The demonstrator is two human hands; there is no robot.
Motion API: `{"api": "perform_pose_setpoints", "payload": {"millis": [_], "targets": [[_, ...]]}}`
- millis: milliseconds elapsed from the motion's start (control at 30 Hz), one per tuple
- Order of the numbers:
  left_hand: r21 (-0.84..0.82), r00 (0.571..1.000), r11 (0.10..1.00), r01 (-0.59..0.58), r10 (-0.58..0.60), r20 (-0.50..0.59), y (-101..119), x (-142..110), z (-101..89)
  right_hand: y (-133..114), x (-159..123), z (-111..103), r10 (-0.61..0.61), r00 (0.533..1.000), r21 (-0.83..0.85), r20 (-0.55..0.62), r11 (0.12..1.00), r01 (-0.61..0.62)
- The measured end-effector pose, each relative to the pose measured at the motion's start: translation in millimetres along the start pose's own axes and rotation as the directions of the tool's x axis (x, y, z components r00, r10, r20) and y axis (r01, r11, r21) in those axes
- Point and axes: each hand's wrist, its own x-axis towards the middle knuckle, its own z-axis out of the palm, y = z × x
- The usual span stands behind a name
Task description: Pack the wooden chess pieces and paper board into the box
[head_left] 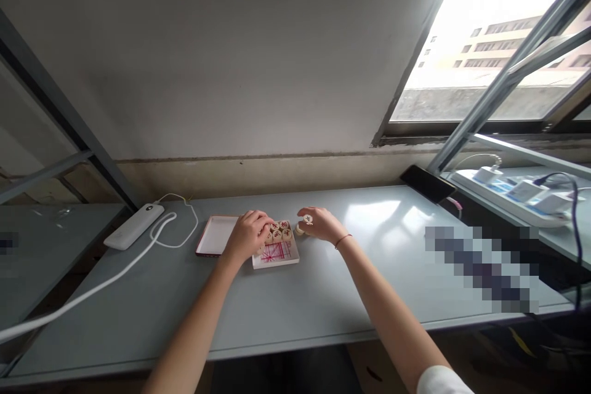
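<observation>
Looks forward and down from the head, above and well behind the fingers of the left hand (249, 235) and right hand (324, 225). Faces the wall (240, 74) beyond the fingertips, catching the window (471, 77) to their upper right and, nearer than them, the desk (318, 301).

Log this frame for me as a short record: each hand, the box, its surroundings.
Left hand: over the left side of the white box, fingers at the pieces
Right hand: just right of the box, thumb and fingers at loose round pieces; firmness of grip unclear
White box: marked round pieces in the far part, red-lined print showing in the near part
Left of box: shallow red-edged tray, partly hidden by the left hand
Table: grey
Far right: dark phone
</observation>
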Motion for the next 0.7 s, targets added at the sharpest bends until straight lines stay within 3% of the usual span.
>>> {"api": "perform_pose_setpoints", "payload": {"millis": [133,333,700], "targets": [[-0.045,0.998,0.998,0.034,-0.036,-0.056,-6.7,-6.3,9.1,7.5,11.5,-9.6,0.092,0.995,-0.043,-0.043,0.995,-0.094],[-0.11,0.995,0.992,0.062,-0.07,-0.071,-9.2,-19.5,9.8,4.5,34.8,-10.8,0.136,0.975,-0.305,0.176,0.949,-0.078],[-0.149,1.0,0.989,0.012,-0.015,-0.02,-3.7,-20.7,17.0,-9.7,56.6,-5.7,0.15,0.941,-0.392,0.303,0.92,-0.021]]}}
